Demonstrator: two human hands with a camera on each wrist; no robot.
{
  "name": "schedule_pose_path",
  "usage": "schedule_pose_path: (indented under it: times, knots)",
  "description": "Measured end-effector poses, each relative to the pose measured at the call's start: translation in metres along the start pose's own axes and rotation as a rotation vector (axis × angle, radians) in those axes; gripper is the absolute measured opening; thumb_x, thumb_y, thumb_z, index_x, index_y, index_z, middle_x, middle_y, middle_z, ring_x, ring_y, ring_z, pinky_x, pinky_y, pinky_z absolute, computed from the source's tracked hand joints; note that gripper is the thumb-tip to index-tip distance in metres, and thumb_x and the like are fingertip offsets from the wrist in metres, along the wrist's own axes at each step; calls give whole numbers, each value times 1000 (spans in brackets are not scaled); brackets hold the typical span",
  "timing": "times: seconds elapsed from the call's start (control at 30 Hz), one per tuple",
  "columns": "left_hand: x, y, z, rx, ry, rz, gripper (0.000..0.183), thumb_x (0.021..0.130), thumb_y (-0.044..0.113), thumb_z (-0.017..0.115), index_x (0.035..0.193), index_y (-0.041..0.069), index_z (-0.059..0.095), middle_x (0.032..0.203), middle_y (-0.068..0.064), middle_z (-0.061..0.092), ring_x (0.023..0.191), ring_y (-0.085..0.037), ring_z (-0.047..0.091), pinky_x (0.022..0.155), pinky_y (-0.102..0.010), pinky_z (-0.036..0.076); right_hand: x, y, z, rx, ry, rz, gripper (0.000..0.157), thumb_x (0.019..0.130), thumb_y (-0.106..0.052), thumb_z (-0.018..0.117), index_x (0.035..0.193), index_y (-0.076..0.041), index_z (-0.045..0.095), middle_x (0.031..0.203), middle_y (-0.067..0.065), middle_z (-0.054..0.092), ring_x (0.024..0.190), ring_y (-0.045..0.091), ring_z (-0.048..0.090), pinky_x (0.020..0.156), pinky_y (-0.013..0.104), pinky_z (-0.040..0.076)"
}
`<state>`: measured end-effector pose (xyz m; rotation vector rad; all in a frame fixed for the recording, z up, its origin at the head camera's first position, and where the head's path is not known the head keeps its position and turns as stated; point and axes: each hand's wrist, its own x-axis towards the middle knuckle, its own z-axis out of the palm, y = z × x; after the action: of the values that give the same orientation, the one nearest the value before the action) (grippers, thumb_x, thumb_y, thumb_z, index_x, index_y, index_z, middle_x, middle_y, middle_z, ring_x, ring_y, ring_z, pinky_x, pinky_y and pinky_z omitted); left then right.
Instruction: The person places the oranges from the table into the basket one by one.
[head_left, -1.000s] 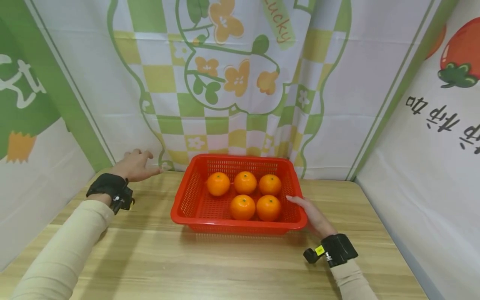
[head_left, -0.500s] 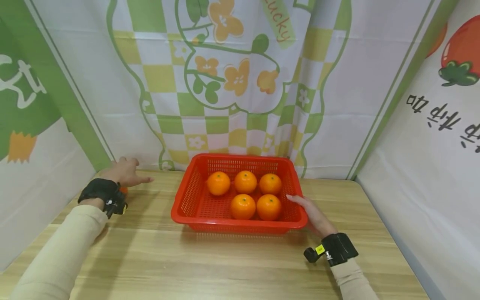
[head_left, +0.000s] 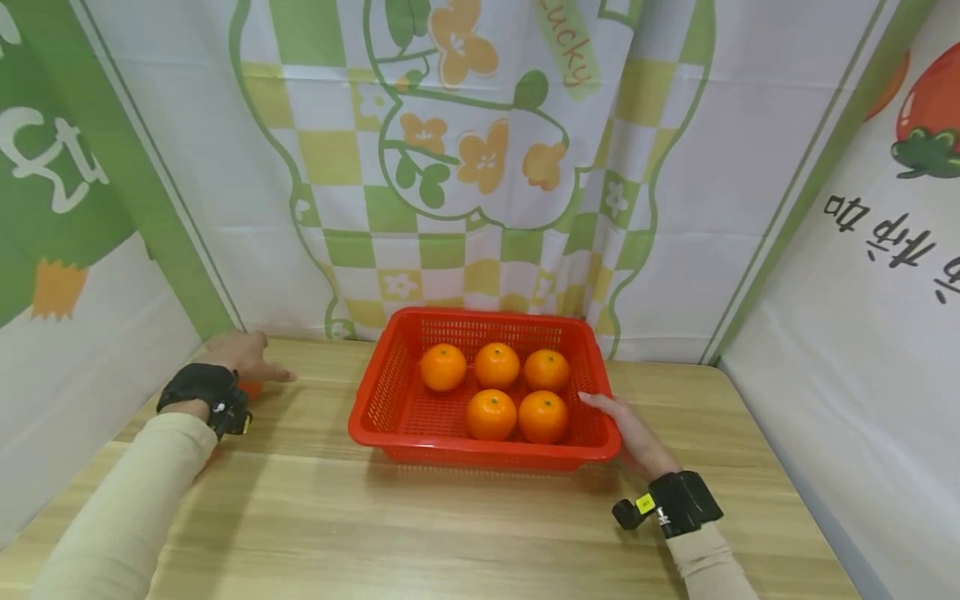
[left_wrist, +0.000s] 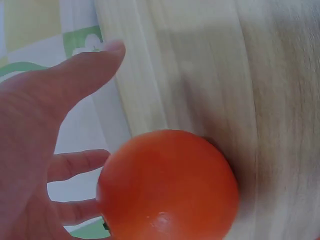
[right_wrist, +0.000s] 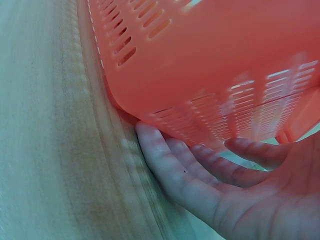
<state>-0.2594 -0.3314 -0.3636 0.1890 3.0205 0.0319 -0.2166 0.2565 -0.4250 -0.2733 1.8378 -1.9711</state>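
My left hand (head_left: 238, 354) is at the far left of the table, over a smooth red-orange tomato (left_wrist: 167, 185) with a bit of green at its side. In the left wrist view the fingers (left_wrist: 80, 164) reach behind the tomato, and the thumb stands spread well away from it. Most of the tomato (head_left: 252, 389) is hidden under the hand in the head view. My right hand (head_left: 630, 433) holds the right side of a red plastic basket (head_left: 480, 447), thumb over the rim, the other fingers (right_wrist: 175, 182) against the outside near its base. Several oranges (head_left: 492, 414) lie in the basket.
The basket stands on a wooden table (head_left: 315, 525), near a printed curtain (head_left: 435, 242) along the back. White side panels rise at left and right. A sliver of something orange-red (head_left: 209, 457) shows beside the left forearm.
My left hand has moved left and lower, from beside the curtain to over the tomato, which has come into sight. My right hand keeps its hold on the basket. The head view has shifted slightly.
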Motion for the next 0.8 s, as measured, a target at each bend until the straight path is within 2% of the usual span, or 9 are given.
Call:
schedule_pose_path:
  times: [0.17, 0.3, 0.4, 0.6, 0.8]
  knots:
    - [0, -5, 6, -51, 24, 22, 75, 72, 51, 73, 97, -17, 55, 91, -34, 60, 81, -46, 57, 67, -55, 51, -1, -1, 0, -2, -3, -7, 64, 96, -39, 50, 144, -4, 27, 133, 22, 46, 110, 40, 50, 85, 43, 51]
    - [-6, -8, 12, -147, 33, 23, 76, 69, 45, 77, 101, -19, 53, 92, -35, 58, 82, -45, 55, 68, -55, 50, -1, 0, 0, -2, 0, -10, 64, 96, -38, 50, 143, -3, 27, 133, 22, 46, 110, 40, 51, 85, 42, 51]
    - [-11, -9, 14, -199, 6, 8, 80, 71, 46, 76, 106, -21, 49, 96, -39, 56, 84, -46, 54, 70, -57, 49, -1, 0, -1, -3, -7, -12, 64, 96, -39, 50, 144, -3, 27, 133, 22, 45, 110, 39, 51, 85, 42, 51]
    - [-12, -12, 16, -227, -63, -9, 85, 74, 47, 74, 113, -22, 43, 104, -43, 52, 93, -53, 51, 76, -60, 46, -1, 2, -2, -11, -9, -15, 65, 96, -41, 50, 143, -3, 28, 132, 23, 47, 108, 40, 52, 83, 41, 52]
    - [-7, -19, 18, -194, -79, -26, 83, 68, 50, 76, 105, -20, 50, 98, -39, 56, 90, -52, 52, 75, -60, 47, -1, 1, -2, -8, -15, -19, 64, 96, -40, 49, 144, -3, 26, 132, 23, 47, 108, 41, 52, 84, 42, 52]
